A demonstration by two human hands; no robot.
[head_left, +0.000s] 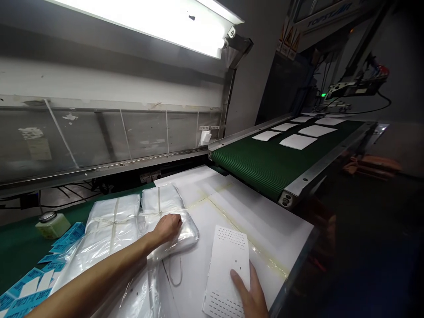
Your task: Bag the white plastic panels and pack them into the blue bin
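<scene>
**White panel (226, 271) in the right hand (254, 293), left hand (168, 227) on the plastic bags (185, 234)**

The right hand grips the white panel near its lower right edge. The thumb presses flat on the face, while the fingers go around the right side and are mostly hidden behind it. Rows of short slots run across the top and bottom of the panel, with a few small holes between. It is over the white sheet (198, 260) covering the near end of the table (20, 238); whether it touches that sheet, I cannot tell.

The left hand rests on the right-hand stack of clear bags, its fingers curled in and held together. I cannot tell whether they pinch any plastic. A second bag bundle (127, 210), tied crosswise with string (114, 223), lies just beside it to the left. Further left are blue labels (71, 236) and a small jar (52, 225) with a metal lid.

Beyond the sheet, a green conveyor belt (255, 163) carries several flat white pieces (298, 141). A bright lamp (159, 22) hangs above the bench.
</scene>
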